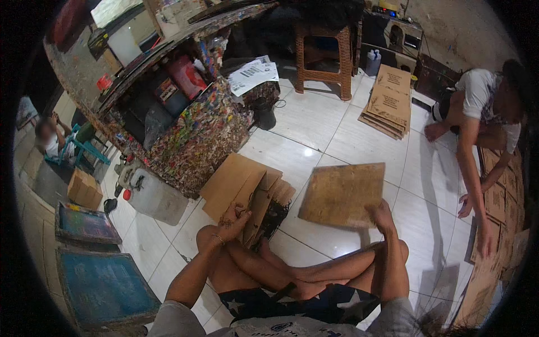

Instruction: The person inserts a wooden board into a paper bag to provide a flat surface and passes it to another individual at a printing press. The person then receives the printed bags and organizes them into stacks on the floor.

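Observation:
My right hand (382, 217) grips the lower right corner of a flat wooden board (343, 194), held up off the tiles in front of my crossed legs. My left hand (233, 223) rests over a stack of folded cardboard (238, 177) beside my left knee. Its fingers are curled in, and what they pinch is too small to make out. Next to that stack lies a tangle of dark strands (274, 218).
A plastic jerrycan (154, 194) stands left, near blue-faced framed screens (106, 283). A paint-crusted bench (185, 143) rises ahead. Printed cardboard sheets (388, 95) lie beyond, near a brown stool (323, 62). At right another person's arm (471, 168) reaches over more cardboard (497, 202).

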A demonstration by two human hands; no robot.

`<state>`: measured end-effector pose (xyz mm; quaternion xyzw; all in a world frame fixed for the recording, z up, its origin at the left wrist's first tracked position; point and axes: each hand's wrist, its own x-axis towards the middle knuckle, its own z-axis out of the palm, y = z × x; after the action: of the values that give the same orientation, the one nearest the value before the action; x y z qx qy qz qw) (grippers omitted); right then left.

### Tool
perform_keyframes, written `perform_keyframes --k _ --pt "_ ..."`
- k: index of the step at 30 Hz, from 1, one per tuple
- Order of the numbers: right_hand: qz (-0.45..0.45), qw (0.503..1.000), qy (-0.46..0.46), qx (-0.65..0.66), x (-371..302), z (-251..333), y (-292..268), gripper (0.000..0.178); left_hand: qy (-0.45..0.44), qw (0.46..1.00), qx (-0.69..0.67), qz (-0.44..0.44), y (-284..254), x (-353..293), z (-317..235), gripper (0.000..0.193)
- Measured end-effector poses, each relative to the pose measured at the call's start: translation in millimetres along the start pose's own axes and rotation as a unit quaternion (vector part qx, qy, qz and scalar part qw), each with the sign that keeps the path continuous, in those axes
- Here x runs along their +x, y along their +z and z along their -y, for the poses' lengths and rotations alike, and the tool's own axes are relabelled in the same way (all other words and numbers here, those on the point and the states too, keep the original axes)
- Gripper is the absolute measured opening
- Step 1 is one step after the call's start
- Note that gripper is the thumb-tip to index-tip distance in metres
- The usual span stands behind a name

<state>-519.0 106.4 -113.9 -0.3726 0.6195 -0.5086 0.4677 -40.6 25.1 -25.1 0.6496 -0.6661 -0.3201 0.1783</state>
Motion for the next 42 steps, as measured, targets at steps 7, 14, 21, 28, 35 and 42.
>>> perform_keyframes --k 7,14,21,28,35,42 --pt "-0.011 1.000 -0.020 0.007 -153 153 21 0.043 0.151 0.967 0.203 -0.026 24 -16 -10 0.025" --pt "0.070 0.997 -0.022 0.004 -172 184 40 0.050 0.366 0.903 0.200 -0.101 66 -11 22 0.022" --pt "0.009 0.996 -0.072 0.046 -153 157 66 0.044 0.327 0.853 0.407 -0.013 73 -21 10 0.019" --pt "-0.038 0.987 -0.055 0.148 -167 97 93 0.040 0.447 0.814 0.361 -0.091 54 -34 -15 0.024" --pt "0.025 0.995 -0.081 0.045 -148 36 196 0.031 0.418 0.856 0.305 0.008 88 -45 -60 0.032" --pt "0.021 0.969 -0.029 0.244 -124 13 209 0.029 0.497 0.852 0.158 -0.048 34 -94 -121 0.042"
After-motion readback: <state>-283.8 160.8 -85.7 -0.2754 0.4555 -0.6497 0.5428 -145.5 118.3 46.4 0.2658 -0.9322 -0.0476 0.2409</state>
